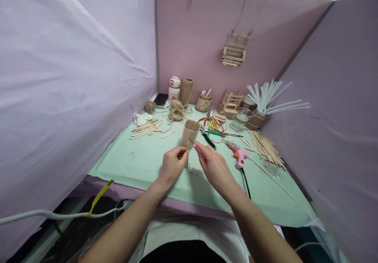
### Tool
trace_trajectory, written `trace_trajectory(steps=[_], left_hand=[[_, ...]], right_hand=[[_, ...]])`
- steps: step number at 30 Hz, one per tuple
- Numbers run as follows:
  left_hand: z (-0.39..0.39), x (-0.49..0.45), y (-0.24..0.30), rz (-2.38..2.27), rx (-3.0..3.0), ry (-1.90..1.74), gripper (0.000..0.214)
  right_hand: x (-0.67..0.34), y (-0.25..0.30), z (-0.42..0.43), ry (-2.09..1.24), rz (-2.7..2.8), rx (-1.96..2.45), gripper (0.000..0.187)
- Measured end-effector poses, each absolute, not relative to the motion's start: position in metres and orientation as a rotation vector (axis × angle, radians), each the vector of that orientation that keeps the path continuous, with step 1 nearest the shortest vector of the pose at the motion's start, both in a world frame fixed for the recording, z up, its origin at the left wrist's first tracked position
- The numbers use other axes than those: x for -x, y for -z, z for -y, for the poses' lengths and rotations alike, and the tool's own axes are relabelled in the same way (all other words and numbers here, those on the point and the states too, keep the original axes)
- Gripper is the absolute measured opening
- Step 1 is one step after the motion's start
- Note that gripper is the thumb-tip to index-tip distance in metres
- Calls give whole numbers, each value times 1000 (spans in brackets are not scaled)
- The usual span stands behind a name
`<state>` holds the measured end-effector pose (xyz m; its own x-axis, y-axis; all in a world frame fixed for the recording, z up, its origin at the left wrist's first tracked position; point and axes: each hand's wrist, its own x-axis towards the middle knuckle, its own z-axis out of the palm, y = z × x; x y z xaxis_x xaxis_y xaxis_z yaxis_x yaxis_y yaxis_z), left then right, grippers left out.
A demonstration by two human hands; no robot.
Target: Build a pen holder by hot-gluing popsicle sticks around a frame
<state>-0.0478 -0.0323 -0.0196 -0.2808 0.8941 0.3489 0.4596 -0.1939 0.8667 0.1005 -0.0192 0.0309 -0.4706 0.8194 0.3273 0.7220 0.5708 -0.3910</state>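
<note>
My left hand point(175, 161) is closed on a wooden craft stick point(187, 152), held upright between thumb and fingers. In my right hand point(213, 161) is a pink-handled craft knife point(196, 147), its blade pointing up and left close to the stick's top. Just behind both hands stands a cup made of craft sticks point(189, 132), open at the top. Beside it, to the right, lie pliers with dark green handles point(209, 139). A pink glue gun point(239, 153) rests on the table to the right of my right hand.
Loose craft sticks lie at left point(146, 129) and right point(267, 147). Twine point(176, 111), a bottle point(174, 89), a stick holder point(203, 102), a glass cup point(240, 119) and a pot of white glue sticks point(258, 118) line the back. The glue gun's black cord point(246, 182) crosses the front edge.
</note>
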Motion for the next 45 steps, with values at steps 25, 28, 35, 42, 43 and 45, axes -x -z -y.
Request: trace_trajectory(steps=[25,28,35,42,43,45], left_hand=[[33,45,22,-1702,-1797,-1504,16],[31,44,24,-1702,-1858,-1536,16],[33,42,25,-1666,-1896,-1536,17],[41,45,-2,-1687,-1874,-1590,18],[42,46,-6,-1696,-1879,-1586,18],[42,47,-9,-1715,-1884,-1556,17]], right_hand=[[-98,-37,25,-247,2396,1285,36],[-99,-36,27,-132,2431,1324,38],[-103,-39,35,-13,2467,1391,39],[-102,-44,41,-37,2514,1363,39],[-102,-45,41,-39,2517,1362,39],[-101,-45,42,-42,2527,1366,39]])
